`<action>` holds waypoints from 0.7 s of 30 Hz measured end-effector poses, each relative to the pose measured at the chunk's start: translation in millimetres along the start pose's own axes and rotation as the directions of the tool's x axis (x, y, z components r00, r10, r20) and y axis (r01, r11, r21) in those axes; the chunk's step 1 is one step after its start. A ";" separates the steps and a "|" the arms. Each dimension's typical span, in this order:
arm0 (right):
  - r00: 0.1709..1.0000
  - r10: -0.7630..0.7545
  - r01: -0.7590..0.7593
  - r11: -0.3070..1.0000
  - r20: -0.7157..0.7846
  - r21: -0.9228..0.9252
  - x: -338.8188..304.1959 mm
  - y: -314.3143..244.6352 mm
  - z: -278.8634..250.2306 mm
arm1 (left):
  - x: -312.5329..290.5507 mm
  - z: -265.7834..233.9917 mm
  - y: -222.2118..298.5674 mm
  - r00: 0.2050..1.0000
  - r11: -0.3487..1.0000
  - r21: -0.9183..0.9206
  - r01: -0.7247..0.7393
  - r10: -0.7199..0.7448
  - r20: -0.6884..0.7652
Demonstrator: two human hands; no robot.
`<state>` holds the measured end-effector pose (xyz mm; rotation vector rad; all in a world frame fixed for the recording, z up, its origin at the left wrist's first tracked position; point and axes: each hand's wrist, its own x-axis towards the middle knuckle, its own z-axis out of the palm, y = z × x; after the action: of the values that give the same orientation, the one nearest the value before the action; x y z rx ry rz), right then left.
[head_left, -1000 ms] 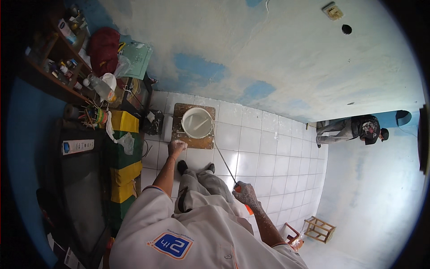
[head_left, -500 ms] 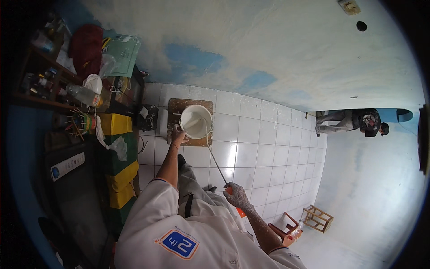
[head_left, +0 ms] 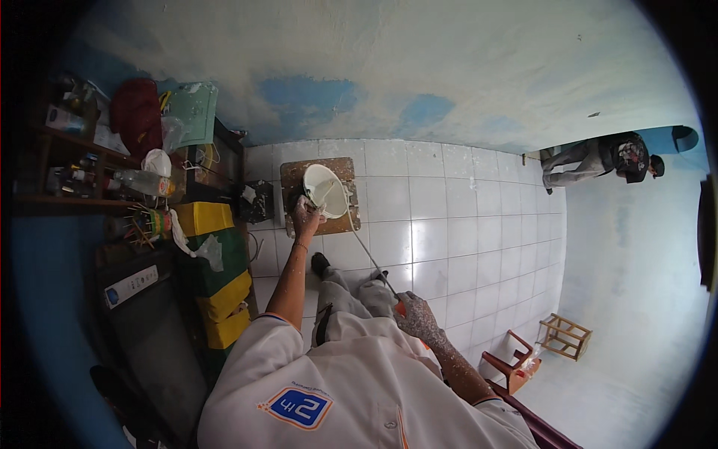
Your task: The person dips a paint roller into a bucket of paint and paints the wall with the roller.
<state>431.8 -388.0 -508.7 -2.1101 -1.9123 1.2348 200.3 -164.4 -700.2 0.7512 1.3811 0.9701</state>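
Observation:
A white bucket (head_left: 338,200) is tilted on a square, paint-spattered wooden stool (head_left: 293,172). At its near left edge, my left hand (head_left: 307,215) is closed on the rim. My right hand (head_left: 417,316), speckled with white, is wrapped around the orange handle of what looks like a long-stemmed paint roller. Its thin metal stem (head_left: 368,253) slants across to the bucket and passes over the rim. The roller's far end is inside the bucket and cannot be made out clearly.
Left are stacked yellow-and-green boxes (head_left: 224,295), a small black box (head_left: 258,202) and a cluttered shelf (head_left: 82,142). A patchy painted wall (head_left: 479,67) rises beyond the tiled floor (head_left: 430,202). A person (head_left: 598,159) stands far right; a red chair (head_left: 516,367) and wooden stool (head_left: 566,336) stand lower right.
The bucket has gone from nearly upright to tilted, with my left hand farther up its near side. My right hand has shifted right with the handle. The view has shifted too.

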 end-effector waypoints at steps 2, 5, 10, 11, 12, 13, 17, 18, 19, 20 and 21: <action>0.999 0.045 -0.044 0.997 0.024 -0.056 -0.1 -0.5 -6.2 | -5.3 0.3 12.6 1.000 0.999 -0.027 -0.026 0.026 0.005; 0.999 0.014 -0.013 0.999 0.038 -0.035 -3.6 9.5 -23.3 | -7.0 -1.8 31.2 1.000 1.000 0.023 -0.010 0.010 -0.026; 0.993 -0.047 0.046 0.999 0.111 0.008 -12.2 51.0 -52.7 | -19.7 4.2 67.2 0.997 0.998 0.043 -0.056 0.057 -0.042; 0.993 -0.058 0.057 0.998 0.104 0.016 -12.6 61.2 -58.7 | -25.0 9.8 77.0 0.998 0.999 0.036 -0.012 0.014 -0.066; 0.992 -0.093 0.093 0.996 0.084 0.004 -12.6 72.1 -64.5 | -28.3 13.5 85.1 0.998 0.998 0.052 0.032 -0.029 -0.059; 0.990 -0.127 0.128 0.992 0.063 -0.010 -12.5 82.9 -72.0 | -33.3 19.3 91.4 0.998 0.998 0.058 0.021 -0.018 -0.062; 0.981 -0.162 0.164 0.986 0.106 -0.010 -7.6 116.7 -110.1 | -53.3 43.4 102.1 0.993 0.997 0.046 0.061 -0.056 -0.103; 0.981 -0.167 0.170 0.985 0.101 -0.019 -6.5 123.9 -123.7 | -55.8 48.4 101.7 0.992 0.997 0.045 0.058 -0.052 -0.111; 0.981 -0.170 0.172 0.985 0.096 -0.013 -3.8 134.1 -133.6 | -58.5 57.1 102.5 0.992 0.997 0.045 0.058 -0.052 -0.113; 0.985 -0.120 0.121 0.993 0.123 0.007 -1.0 144.0 -142.8 | -61.3 65.5 102.6 0.992 0.997 0.050 0.055 -0.049 -0.113; 0.986 -0.071 0.068 0.997 0.153 0.025 1.1 153.2 -150.5 | -64.0 73.7 101.9 0.994 0.997 0.057 0.053 -0.047 -0.102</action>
<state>642.6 -354.0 -485.5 -1.9736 -2.0051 1.4346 265.4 -168.8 -575.1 0.7166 1.5148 0.9420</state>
